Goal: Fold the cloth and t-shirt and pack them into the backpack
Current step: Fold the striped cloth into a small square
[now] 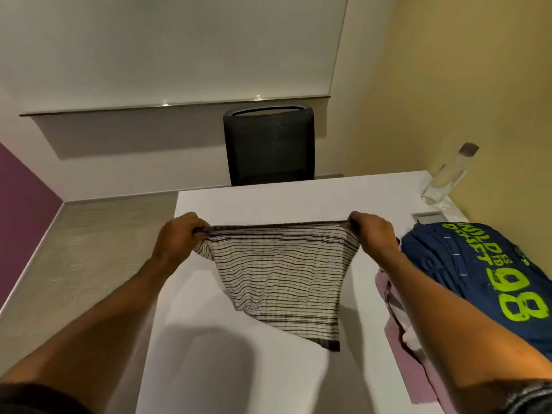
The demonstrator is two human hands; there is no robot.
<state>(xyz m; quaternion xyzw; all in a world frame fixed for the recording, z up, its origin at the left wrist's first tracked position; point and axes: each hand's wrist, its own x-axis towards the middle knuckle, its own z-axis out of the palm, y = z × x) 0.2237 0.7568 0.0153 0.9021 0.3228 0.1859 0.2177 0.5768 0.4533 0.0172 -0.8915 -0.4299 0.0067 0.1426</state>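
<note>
Brown-striped cloth [277,273] hangs between my 2 hands in the head view. My left hand [179,237] pinches 1 top corner, my right hand [373,237] the other. The blue t-shirt [478,264] lies just right of my right hand. If 1 pinch slips, I think the cloth will drop and fold crooked.

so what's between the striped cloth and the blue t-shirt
In the head view, right of the striped cloth: a strip of bare white table, then a pink fabric thing partly under the right forearm, then the blue t-shirt.
</note>
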